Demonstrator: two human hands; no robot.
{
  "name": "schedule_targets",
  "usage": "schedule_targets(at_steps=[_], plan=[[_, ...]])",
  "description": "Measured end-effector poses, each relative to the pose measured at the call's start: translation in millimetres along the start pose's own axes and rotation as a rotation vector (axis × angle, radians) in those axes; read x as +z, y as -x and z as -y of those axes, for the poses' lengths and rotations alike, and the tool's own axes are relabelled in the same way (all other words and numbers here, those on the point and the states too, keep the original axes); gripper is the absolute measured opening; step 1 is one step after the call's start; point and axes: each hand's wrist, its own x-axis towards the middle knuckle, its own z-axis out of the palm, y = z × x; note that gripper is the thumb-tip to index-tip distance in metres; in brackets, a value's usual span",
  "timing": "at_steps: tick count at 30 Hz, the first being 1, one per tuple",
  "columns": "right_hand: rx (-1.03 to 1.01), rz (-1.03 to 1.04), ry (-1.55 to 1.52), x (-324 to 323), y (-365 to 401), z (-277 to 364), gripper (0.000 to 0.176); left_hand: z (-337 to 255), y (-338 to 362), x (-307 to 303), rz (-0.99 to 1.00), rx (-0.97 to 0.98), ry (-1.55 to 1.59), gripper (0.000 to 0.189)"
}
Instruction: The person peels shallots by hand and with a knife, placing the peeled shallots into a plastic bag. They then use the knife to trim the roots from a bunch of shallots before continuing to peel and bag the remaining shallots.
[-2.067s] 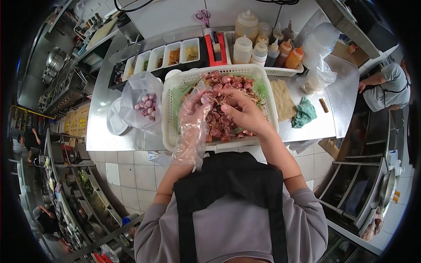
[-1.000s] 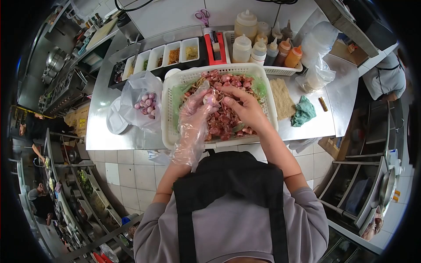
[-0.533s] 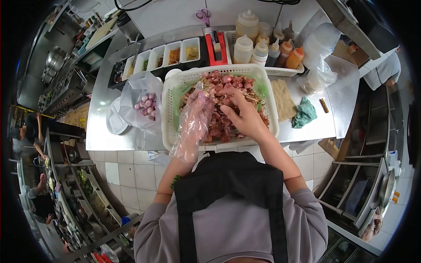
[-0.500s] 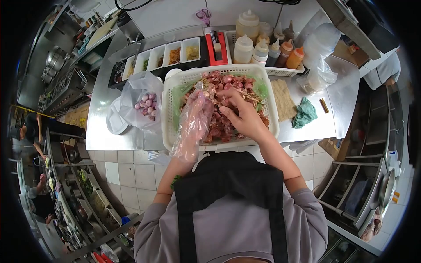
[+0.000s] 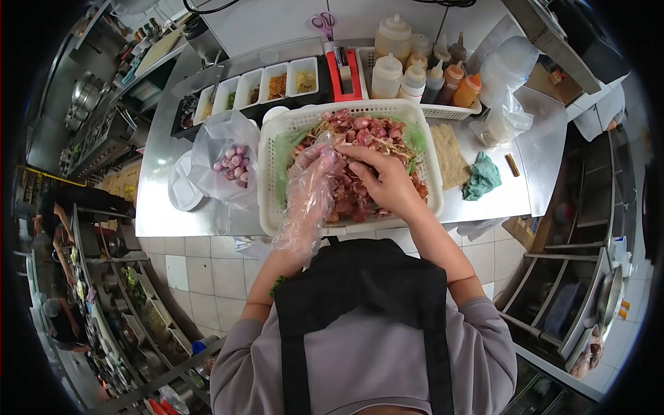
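Left hand (image 5: 315, 183), gloved, now sits low on the shallot pile (image 5: 370, 131) in the white basket (image 5: 268, 197); a second ago it held one shallot up clear of the heap. Right hand (image 5: 386, 185) has dropped with it, fingertips meeting the glove. Co-worker (image 5: 599, 115) at far right has slid almost out of view.

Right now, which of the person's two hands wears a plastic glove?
The left hand, in a loose clear glove, on the red shallots in the white basket. The right hand beside it is bare.
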Motion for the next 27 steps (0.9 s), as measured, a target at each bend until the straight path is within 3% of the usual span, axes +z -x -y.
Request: schedule_targets(at_steps=[2, 5, 9, 11, 19, 25, 27], plan=[[0.034, -0.039, -0.109, 0.7, -0.1, -1.5, 0.031, -1.3, -1.5, -2.3, -0.029, -0.019, -0.052, 0.029], [0.148, -0.01, -0.176, -6.7, 0.4, 5.6, 0.03, -0.1, -9.2, -11.4, 0.08, -0.01, 0.058, 0.032], [0.149, 0.028, -0.235, -4.1, 4.1, 21.9, 0.031, -2.8, -13.6, -21.4, 0.153, -0.036, 0.044, 0.031], [0.143, 0.037, -0.169, -1.9, 4.3, 26.1, 0.032, -1.6, -15.9, -27.9, 0.229, -0.027, 0.037, 0.029], [0.049, -0.06, -0.027, 19.6, 7.2, 19.7, 0.034, -22.3, -9.7, -24.1, 0.173, -0.029, -0.138, 0.028], [0.178, -0.106, -0.279, 26.1, 14.0, 20.0, 0.03, -27.8, -7.9, -26.0, 0.229, -0.107, -0.105, 0.033], [0.338, -0.078, -0.423, 23.0, 16.1, 25.8, 0.03, -28.2, -4.7, -26.5, 0.283, -0.123, -0.039, 0.035]])
